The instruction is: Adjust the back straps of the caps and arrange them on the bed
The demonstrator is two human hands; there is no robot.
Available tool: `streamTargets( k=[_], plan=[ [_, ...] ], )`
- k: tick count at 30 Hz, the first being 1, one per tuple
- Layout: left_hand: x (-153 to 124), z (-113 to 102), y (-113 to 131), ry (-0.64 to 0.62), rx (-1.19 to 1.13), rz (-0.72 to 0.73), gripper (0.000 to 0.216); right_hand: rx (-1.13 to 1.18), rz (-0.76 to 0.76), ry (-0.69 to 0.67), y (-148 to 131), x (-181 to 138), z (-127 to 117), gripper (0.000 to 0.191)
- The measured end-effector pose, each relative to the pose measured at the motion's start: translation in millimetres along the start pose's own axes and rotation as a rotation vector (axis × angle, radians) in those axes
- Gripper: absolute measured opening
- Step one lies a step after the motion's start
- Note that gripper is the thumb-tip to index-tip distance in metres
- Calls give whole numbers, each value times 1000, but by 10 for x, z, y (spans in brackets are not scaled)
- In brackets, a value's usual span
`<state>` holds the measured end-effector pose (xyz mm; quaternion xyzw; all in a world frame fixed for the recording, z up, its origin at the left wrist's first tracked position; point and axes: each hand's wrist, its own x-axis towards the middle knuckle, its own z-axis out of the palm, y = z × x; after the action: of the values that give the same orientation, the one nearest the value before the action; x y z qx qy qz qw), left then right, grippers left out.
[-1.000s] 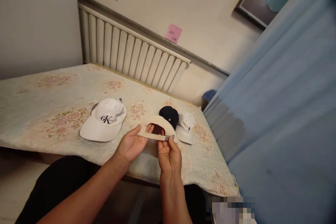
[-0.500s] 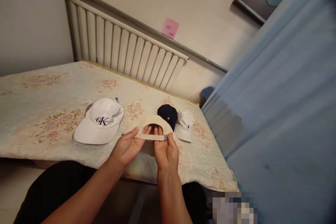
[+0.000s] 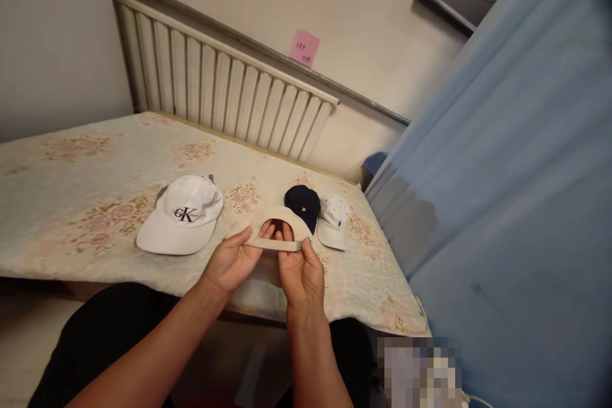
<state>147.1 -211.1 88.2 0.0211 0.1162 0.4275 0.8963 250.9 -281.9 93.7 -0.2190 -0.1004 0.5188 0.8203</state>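
Observation:
A beige cap [image 3: 285, 218] is held just above the table's near edge, its back opening and adjusting strap turned towards me. My left hand [image 3: 232, 262] pinches the left end of the strap, fingers curled through the opening. My right hand [image 3: 300, 275] pinches the right end by the small metal buckle. A white cap with black letters [image 3: 182, 215] lies to the left on the table. Behind the beige cap sit a dark navy cap [image 3: 303, 202] and a small white cap [image 3: 333, 222].
The table [image 3: 71, 204] carries a pale flowered cloth. A white radiator [image 3: 224, 95] runs along the wall behind, with a pink note [image 3: 304, 48] above it. A blue curtain [image 3: 516, 191] fills the right side. My dark-clothed legs are below the table edge.
My hands and the beige cap keep the same grip, with fingers shifting slightly along the strap. The camera has drifted a little, so everything sits slightly to the left and higher in the picture.

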Motion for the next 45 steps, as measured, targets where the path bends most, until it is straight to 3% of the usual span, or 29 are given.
streamTargets(
  k=[11,23,30,34,45],
  plan=[
    [-50,-48,-91,-43,50,-12,45,-16,-15,-28,-88,-134,-57,31],
    [-113,-44,-169,-72,68,-22,44,-54,-51,2,-65,-203,-66,22],
    [-121,26,-215,-26,56,24,38,-50,-60,-30,-51,-217,-111,26],
    [-109,55,-236,20,61,-24,40,-57,-81,-32,-41,-203,-127,31],
    [-79,17,-246,-7,27,-33,47,107,-61,58,-116,-71,-183,31]
  ],
)
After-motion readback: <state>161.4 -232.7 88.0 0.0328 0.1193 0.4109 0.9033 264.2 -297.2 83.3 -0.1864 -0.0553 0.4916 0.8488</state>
